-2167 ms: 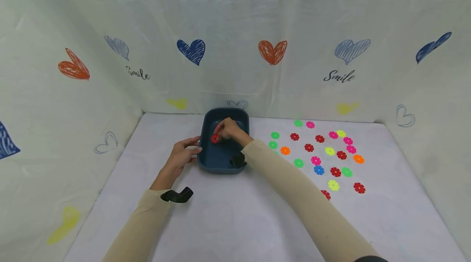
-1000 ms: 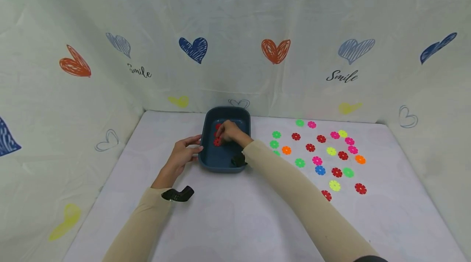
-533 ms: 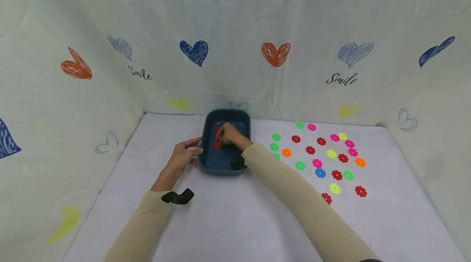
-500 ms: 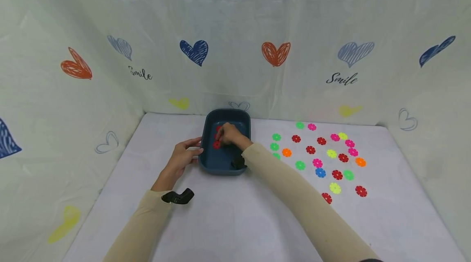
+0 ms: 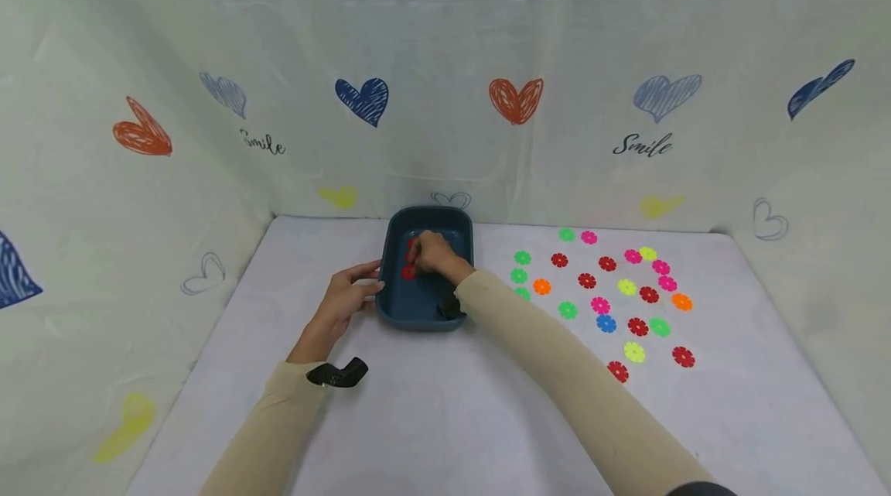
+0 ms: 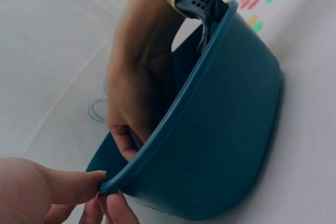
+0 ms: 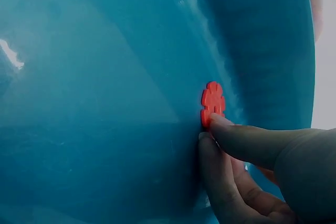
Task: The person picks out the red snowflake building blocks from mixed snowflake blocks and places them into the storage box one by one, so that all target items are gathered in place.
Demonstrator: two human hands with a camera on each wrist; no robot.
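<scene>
A deep blue plastic bin (image 5: 421,324) stands at the back of the table. My left hand (image 5: 341,301) grips its left rim, thumb (image 6: 79,186) on the inner side and fingers outside. Reaching down into the bin, my right hand (image 5: 435,254) pinches a red, notched flower-shaped disc (image 7: 212,98) between thumb and fingertips. In the right wrist view the disc is tilted up close over the bin floor, beside the side wall. More red (image 5: 412,242) shows beyond the fingers in the head view, partly hidden by the hand.
Right of the bin, several flower discs lie scattered on the white table, among them green (image 5: 523,257), orange (image 5: 541,286), blue (image 5: 606,323), yellow (image 5: 634,352) and red (image 5: 684,357) ones. A white curtain (image 5: 445,140) printed with hearts rises directly behind the bin.
Since the oldest frame my right hand has shifted slightly toward the near side within the bin, and more red shows beyond its fingers. My left hand keeps its place on the rim.
</scene>
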